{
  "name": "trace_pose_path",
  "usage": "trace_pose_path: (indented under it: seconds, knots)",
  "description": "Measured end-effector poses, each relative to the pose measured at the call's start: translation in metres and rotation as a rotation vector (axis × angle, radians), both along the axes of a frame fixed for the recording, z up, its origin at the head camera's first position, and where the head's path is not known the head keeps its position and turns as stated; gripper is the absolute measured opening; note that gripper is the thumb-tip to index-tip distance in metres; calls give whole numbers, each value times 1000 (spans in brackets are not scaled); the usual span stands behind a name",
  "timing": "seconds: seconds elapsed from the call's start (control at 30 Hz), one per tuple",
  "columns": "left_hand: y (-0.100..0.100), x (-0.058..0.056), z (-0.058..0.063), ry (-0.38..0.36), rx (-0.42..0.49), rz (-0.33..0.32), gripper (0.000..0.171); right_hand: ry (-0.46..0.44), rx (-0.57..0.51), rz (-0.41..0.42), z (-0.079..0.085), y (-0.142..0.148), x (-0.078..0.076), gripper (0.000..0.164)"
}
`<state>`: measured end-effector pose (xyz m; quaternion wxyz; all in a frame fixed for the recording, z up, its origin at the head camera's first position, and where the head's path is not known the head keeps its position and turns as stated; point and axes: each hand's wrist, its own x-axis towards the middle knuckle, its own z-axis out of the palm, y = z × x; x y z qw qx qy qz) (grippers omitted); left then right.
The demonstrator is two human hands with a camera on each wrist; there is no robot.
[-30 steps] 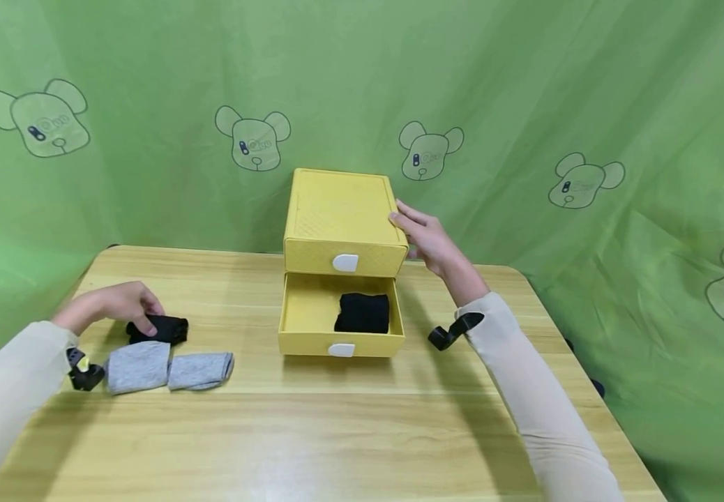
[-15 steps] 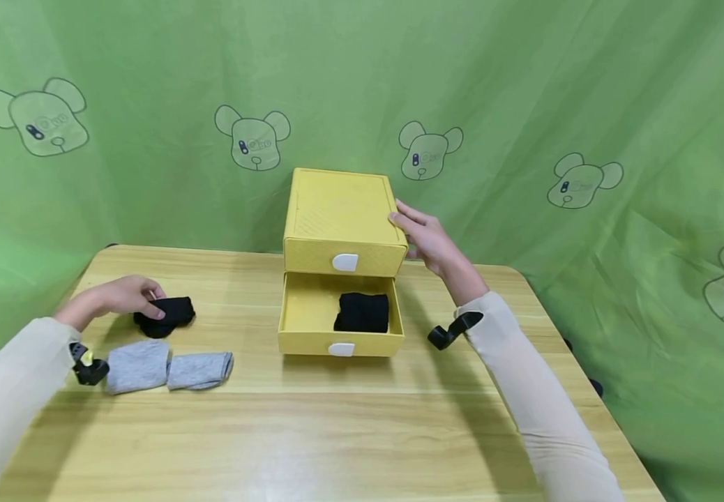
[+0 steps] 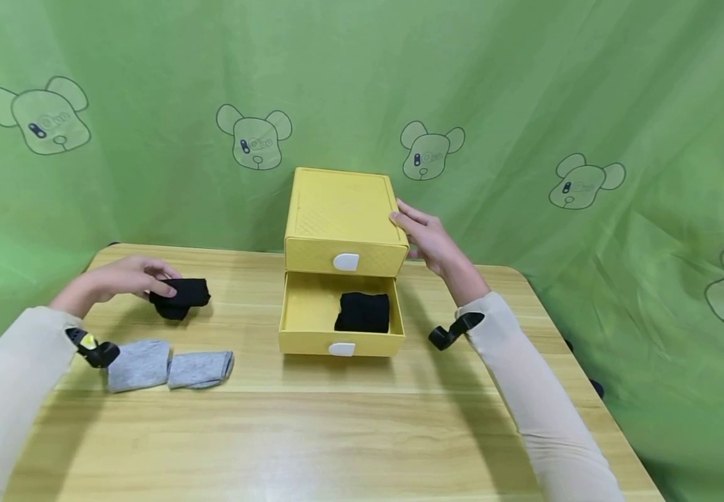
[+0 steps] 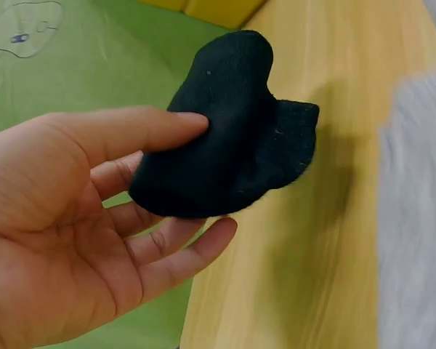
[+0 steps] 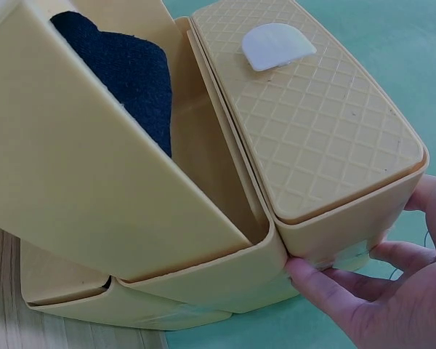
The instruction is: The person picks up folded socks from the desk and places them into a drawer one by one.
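Observation:
My left hand (image 3: 132,277) pinches a folded black sock (image 3: 183,294) over the left of the table, thumb on top and fingers beneath. In the left wrist view the doubled black fabric (image 4: 218,131) hangs above the tabletop. My right hand (image 3: 431,240) rests against the right side of a yellow drawer cabinet (image 3: 343,206), thumb at the top edge, fingers (image 5: 327,291) on the side wall. The cabinet's upper drawer (image 5: 312,123) is closed. Below it a pulled-out drawer (image 3: 302,341) holds another folded black sock (image 3: 363,312) on its right side.
Two folded grey socks (image 3: 139,366) lie side by side on the wooden table (image 3: 337,432), in front of the left hand. A green curtain (image 3: 167,195) with bear-head prints hangs behind. Another cabinet tier (image 5: 65,273) sits under the pulled-out drawer.
My left hand has lifted the black sock off the table and carried it up, away and slightly right. The right hand, cabinet and grey socks have stayed put.

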<state>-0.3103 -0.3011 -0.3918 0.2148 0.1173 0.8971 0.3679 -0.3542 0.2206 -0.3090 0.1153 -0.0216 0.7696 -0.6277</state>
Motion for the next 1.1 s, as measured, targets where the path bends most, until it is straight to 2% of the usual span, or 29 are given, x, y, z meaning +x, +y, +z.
trace_pose_path:
  seconds: [0.13,0.3,0.6,0.87,1.1]
  knots:
    - [9,2,3,5,83,-3,49,0,-6,-5,0,0,0,65]
    - [22,3,5,-36,226,-2,46,3,-1,-6,0,0,1,65]
    - [44,6,10,-57,431,56,47,1,-3,-4,1,-1,2,65]
    - [66,10,24,-43,517,121,55,-5,-7,-2,0,0,0,65]
    - [85,19,42,-12,550,132,55,-4,-15,1,0,1,0,65]
